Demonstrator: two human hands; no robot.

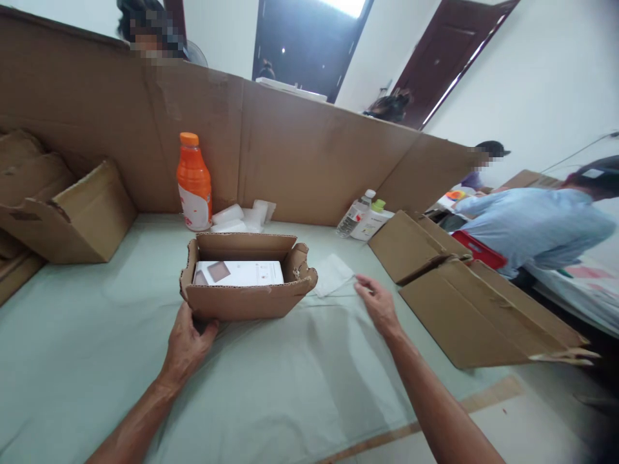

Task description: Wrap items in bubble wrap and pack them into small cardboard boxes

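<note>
A small open cardboard box [242, 300] stands in the middle of the table, and a white product box [239, 273] lies flat inside it. My left hand [187, 341] grips the near left corner of the cardboard box. My right hand [378, 303] reaches out to the right of the box, its fingertips touching a clear plastic bag [333, 273] lying flat on the pale green table cover [271, 386]. Whether the fingers pinch the bag's edge is unclear.
An orange bottle [194, 182] and white wrapped items [242, 217] stand by the cardboard wall [300, 148]. Two small bottles [363, 216] sit at the back right. Flattened cardboard [474, 309] lies right, empty boxes [72, 212] left. A person in a blue shirt [532, 225] works at right.
</note>
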